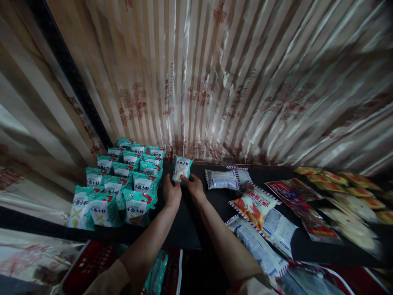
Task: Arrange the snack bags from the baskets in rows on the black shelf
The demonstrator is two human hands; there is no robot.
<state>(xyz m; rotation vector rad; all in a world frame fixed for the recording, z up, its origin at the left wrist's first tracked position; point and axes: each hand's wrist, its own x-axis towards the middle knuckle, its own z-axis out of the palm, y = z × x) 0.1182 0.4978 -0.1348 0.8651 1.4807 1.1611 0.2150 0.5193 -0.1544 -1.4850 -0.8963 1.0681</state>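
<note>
Black shelf top (187, 233) runs across. Below it, a red basket (95, 258) holds green packets (158, 270). Half-curled, the left hand (172, 191) is by a fish-and-shrimp snack bag (183, 166); touching, I can't tell. The right hand (195, 187) pinches that bag, beside rows of matching bags (135, 207). Striped sheeting (199, 61) hangs behind.

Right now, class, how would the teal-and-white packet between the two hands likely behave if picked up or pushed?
The packet looks like soft film with wrinkled edges, so it would probably flex when gripped. Its smooth-looking wrapper may slip somewhat. It appears propped upright, so pushing its top could tip it.
</note>
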